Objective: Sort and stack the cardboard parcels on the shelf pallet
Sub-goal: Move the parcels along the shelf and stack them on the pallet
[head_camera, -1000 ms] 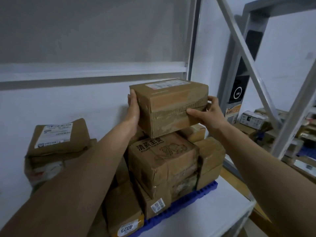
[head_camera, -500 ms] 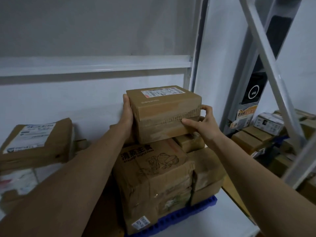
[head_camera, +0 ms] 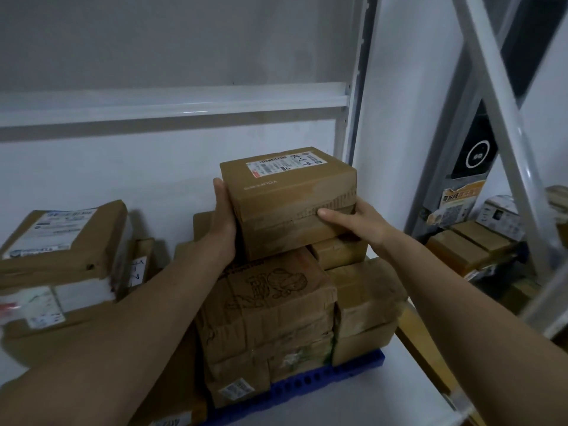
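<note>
A brown cardboard parcel point(head_camera: 289, 198) with a white shipping label on top sits on the stack of parcels point(head_camera: 270, 315) that stands on the blue pallet point(head_camera: 322, 379). My left hand point(head_camera: 222, 221) lies flat against its left side. My right hand point(head_camera: 356, 222) grips its right end, thumb along the front face and fingers hidden behind the corner. The box beneath it bears a printed drawing and dark lettering. Smaller parcels point(head_camera: 362, 302) are stacked at the right of that box.
A second pile of parcels with white labels point(head_camera: 61, 265) stands at the left against the wall. A white shelf beam point(head_camera: 184, 103) runs overhead. A diagonal rack brace point(head_camera: 504, 124) crosses at the right, with more boxes point(head_camera: 470, 244) behind it. The white shelf board point(head_camera: 384, 404) shows below.
The parcel came down from mid-air onto the top of the stack, both hands still on it. The view moved closer and a little to the left.
</note>
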The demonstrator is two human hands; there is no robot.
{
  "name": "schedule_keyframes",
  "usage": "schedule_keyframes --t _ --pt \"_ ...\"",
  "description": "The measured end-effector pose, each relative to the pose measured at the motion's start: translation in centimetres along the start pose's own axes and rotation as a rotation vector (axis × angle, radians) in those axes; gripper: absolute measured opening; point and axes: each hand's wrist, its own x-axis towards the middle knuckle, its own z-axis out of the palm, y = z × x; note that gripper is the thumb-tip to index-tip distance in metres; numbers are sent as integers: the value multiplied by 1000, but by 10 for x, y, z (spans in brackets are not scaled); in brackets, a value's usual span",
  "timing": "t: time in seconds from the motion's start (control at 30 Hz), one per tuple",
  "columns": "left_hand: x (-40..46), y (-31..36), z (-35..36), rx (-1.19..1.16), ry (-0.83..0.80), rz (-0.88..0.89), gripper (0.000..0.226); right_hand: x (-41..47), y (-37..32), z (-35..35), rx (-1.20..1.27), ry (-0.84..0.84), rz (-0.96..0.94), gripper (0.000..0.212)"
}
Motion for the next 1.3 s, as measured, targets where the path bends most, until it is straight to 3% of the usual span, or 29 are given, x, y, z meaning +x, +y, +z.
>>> schedule_keyframes --t 0.1,0.17,0.23,0.33,0.47,0.57,0.67,0.8,0.9,1.0,1.3 --pt "1 8 5 -6 34 4 49 4 -3 -2 -4 4 -2 73" --pt "0 11 9 25 23 18 62 5 -2 -6 4 7 -9 67" --pt "3 4 10 78 18 36 44 6 2 -9 6 -5 -14 55" --pt "3 -3 5 70 35 35 64 6 5 -10 -12 -12 -26 51" --pt "4 0 0 85 -41 4 64 3 0 -9 -12 -4 -65 78" --pt "1 12 -4 144 -88 -6 79 -2 -17 -6 -44 91 -181 100" --pt "-9 31 -7 231 -30 60 76 -6 -44 2 -377 208 -353 108" --pt "-27 60 -16 593 70 346 58 -14 -75 29 -902 338 -585 92" --pt "-47 81 -42 947 131 547 37 -19 -90 63 -1030 205 -739 70" --pt "-69 93 -77 1254 233 630 34 -23 -98 104 -1082 20 -856 65" --pt "-147 100 -182 1568 407 451 31 -59 -115 218 -984 -294 -873 68"
